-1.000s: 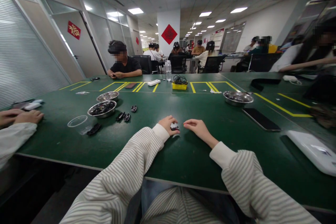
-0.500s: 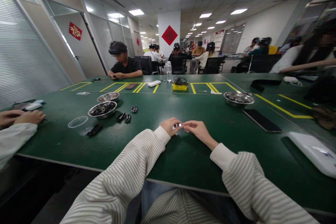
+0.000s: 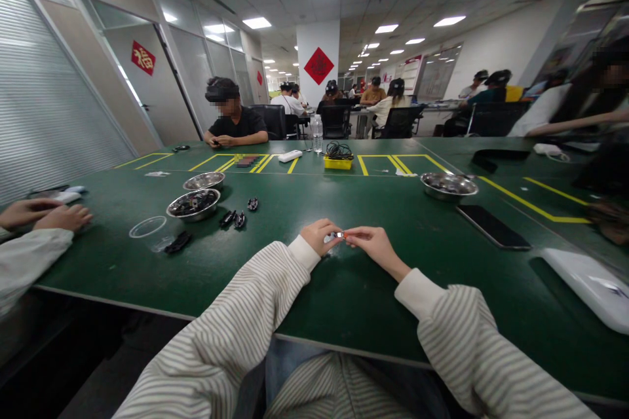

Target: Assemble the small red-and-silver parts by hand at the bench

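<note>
Above the green table (image 3: 314,288), near its front edge, my left hand (image 3: 318,236) pinches a small part with a shiny silvery face (image 3: 339,235). From the other side my right hand (image 3: 369,241) reaches it, thumb and fingers pressed together on its orange-red end. The part is too small to name, and my fingertips hide much of it. Several black plastic shell pieces (image 3: 239,220) lie to the left of my hands. Further left stands a steel bowl (image 3: 193,217) filled with small dark parts.
A second steel bowl (image 3: 204,180) stands behind the first; another (image 3: 449,195) is at right. A clear plastic lid (image 3: 148,227) lies at left, a smartphone (image 3: 493,226) and white case (image 3: 587,288) at right. A co-worker's hands (image 3: 63,217) rest at the left edge; another person sits opposite.
My hands keep hold of the small part in nearly the same place. The whole view has shifted slightly. The co-worker's hands at left have moved a little to the right.
</note>
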A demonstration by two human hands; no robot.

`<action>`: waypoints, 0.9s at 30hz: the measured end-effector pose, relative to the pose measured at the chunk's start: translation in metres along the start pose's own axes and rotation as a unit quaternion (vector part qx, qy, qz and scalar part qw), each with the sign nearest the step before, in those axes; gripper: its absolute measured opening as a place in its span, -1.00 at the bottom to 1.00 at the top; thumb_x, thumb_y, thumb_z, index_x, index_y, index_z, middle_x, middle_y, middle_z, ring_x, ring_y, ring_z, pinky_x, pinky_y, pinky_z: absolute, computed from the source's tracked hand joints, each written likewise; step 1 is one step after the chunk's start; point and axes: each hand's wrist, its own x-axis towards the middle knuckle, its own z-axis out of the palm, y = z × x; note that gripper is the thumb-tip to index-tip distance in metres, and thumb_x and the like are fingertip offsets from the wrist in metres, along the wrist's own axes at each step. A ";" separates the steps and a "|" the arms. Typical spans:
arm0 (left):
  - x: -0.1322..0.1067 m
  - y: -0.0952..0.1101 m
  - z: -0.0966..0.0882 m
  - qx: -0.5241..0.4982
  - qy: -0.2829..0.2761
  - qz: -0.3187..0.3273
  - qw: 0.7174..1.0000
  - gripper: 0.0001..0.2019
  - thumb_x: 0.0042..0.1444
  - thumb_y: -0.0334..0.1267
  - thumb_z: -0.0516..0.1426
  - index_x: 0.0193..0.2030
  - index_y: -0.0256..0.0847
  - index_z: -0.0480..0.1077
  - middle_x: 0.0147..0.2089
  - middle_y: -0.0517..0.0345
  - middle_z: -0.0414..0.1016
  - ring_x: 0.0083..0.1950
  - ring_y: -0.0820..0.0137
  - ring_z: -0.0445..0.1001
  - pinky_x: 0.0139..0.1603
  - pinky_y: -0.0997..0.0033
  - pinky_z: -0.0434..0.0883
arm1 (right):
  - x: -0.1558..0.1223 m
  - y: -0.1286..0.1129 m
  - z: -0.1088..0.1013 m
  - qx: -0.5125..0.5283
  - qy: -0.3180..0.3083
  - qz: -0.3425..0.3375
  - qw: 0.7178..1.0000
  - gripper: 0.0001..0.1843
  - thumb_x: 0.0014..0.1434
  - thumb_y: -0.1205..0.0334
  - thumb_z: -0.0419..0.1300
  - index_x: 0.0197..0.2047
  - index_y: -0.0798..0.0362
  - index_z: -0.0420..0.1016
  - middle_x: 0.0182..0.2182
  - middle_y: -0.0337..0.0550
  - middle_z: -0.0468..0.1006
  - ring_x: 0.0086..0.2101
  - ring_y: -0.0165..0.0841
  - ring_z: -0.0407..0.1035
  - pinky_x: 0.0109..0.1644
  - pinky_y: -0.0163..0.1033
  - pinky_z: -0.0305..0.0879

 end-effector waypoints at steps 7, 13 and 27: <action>0.000 0.001 -0.001 0.006 0.001 0.016 1.000 -0.76 0.04 -0.12 -0.02 -0.27 -0.18 0.37 -0.35 0.11 0.37 -0.29 0.47 0.33 -0.26 0.51 0.30 | 0.002 0.003 0.000 0.006 -0.001 0.005 1.000 -0.68 -0.15 0.09 0.17 -0.35 0.15 0.46 -0.50 -0.07 0.52 -0.48 -0.32 0.41 -0.42 -0.25 0.34; -0.001 0.002 0.000 0.044 -0.039 0.044 0.997 -0.73 0.06 -0.15 -0.05 -0.15 -0.15 0.32 -0.34 0.13 0.36 -0.31 0.49 0.34 -0.31 0.54 0.28 | 0.004 0.005 -0.003 -0.094 -0.002 -0.017 0.995 -0.74 -0.12 0.09 0.15 -0.44 0.12 0.46 -0.44 -0.10 0.51 -0.39 -0.31 0.38 -0.32 -0.26 0.28; -0.004 -0.091 -0.041 0.276 -0.116 -0.321 0.899 -0.81 -0.02 -0.24 0.02 -0.27 -0.08 0.40 -0.25 0.11 0.37 -0.18 0.32 0.32 -0.34 0.45 0.27 | 0.002 0.006 -0.002 -0.252 -0.035 -0.027 0.967 -0.77 -0.04 0.16 0.06 -0.43 0.09 0.48 -0.44 -0.13 0.51 -0.41 -0.34 0.35 -0.30 -0.28 0.20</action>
